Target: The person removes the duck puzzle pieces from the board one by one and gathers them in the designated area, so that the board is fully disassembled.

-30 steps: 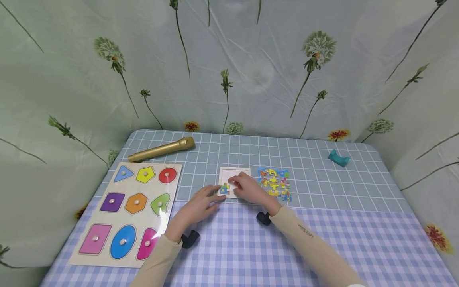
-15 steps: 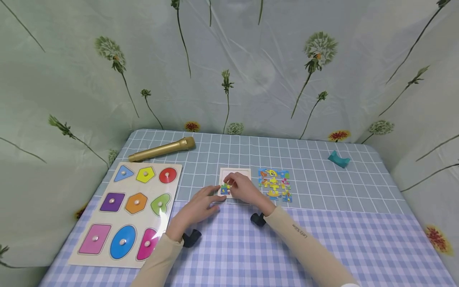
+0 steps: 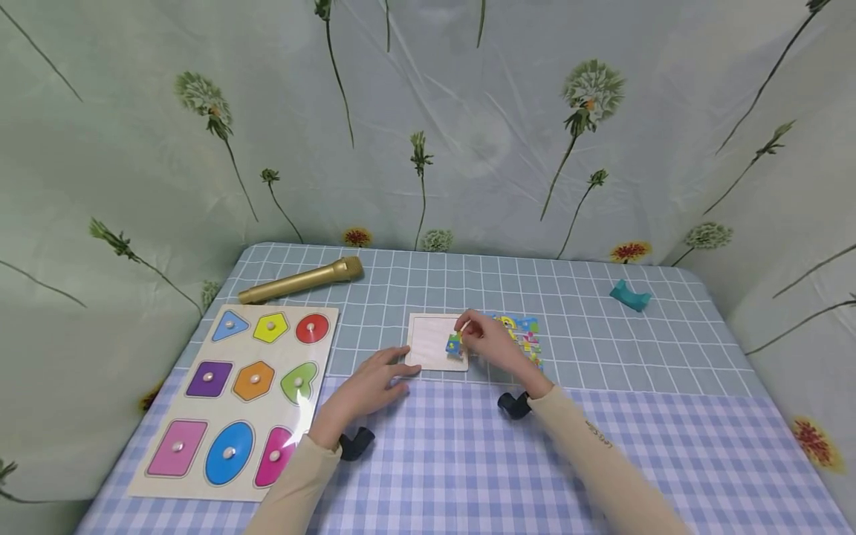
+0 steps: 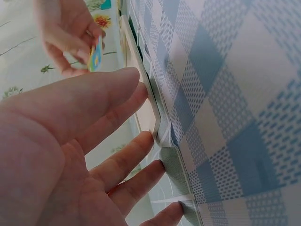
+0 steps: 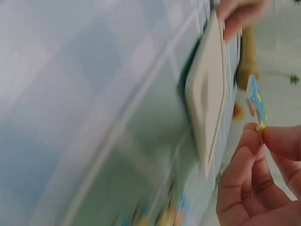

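A jigsaw puzzle piece (image 3: 453, 344), mostly blue with some yellow and green, is pinched between the thumb and fingertip of my right hand (image 3: 493, 343). The right wrist view has this puzzle piece (image 5: 256, 99) raised off the pale puzzle tray (image 3: 428, 338), at its right side. My left hand (image 3: 371, 381) rests at the tray's left edge, fingers extended and touching the rim. In the left wrist view, its fingertips meet the side of the tray (image 4: 149, 110). More jigsaw pieces (image 3: 528, 338) lie right of the tray, partly hidden behind my right hand.
A large shape board (image 3: 234, 401) with knobbed coloured shapes lies on the left. Behind it is a gold microphone (image 3: 301, 280). A small teal curved object (image 3: 630, 296) sits at the back right. Checked cloth (image 3: 441, 461) covers the table's front.
My right hand has lifted the jigsaw piece from the tray's lower left corner and carried it to the right side. My left hand has stayed in place.
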A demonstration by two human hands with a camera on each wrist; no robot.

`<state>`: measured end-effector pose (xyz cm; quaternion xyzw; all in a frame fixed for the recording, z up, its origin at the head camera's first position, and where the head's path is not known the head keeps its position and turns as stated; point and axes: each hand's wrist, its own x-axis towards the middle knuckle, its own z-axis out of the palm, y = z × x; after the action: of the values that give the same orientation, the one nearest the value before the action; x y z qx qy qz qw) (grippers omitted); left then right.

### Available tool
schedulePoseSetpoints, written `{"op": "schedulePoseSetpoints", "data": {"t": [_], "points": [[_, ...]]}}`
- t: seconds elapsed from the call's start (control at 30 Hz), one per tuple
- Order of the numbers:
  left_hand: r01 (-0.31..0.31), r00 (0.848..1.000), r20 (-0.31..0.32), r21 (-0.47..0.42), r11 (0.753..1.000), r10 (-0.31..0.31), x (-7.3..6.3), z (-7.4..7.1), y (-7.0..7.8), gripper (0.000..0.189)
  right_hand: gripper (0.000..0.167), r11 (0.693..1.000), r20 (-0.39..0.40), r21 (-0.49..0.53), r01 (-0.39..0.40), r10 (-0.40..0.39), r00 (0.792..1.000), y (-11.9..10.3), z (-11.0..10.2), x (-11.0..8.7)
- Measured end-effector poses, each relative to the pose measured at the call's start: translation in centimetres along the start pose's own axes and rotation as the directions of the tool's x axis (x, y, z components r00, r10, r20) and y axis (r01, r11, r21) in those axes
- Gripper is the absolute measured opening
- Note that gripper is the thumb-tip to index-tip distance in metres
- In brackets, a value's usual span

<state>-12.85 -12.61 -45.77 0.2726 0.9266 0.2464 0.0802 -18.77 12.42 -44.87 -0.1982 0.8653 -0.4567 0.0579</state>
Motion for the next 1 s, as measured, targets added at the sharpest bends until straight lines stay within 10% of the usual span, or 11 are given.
{"op": "schedulePoseSetpoints", "data": {"t": [0.47, 1.0], "points": [[-0.027, 1.0, 0.008, 0.011, 1.0, 0.027, 0.0, -0.2, -0.4, 0.035, 0.01, 0.992, 0.011, -0.09, -0.088, 0.089, 0.996, 2.7, -3.2, -2.2], [0.001, 1.0, 0.016, 0.023, 1.0, -0.002, 0.0, 0.1, -0.6, 0.036, 0.016, 0.954, 0.067, -0.287, 0.083, -0.067, 0.995, 2.6, -2.5, -3.3]]}}
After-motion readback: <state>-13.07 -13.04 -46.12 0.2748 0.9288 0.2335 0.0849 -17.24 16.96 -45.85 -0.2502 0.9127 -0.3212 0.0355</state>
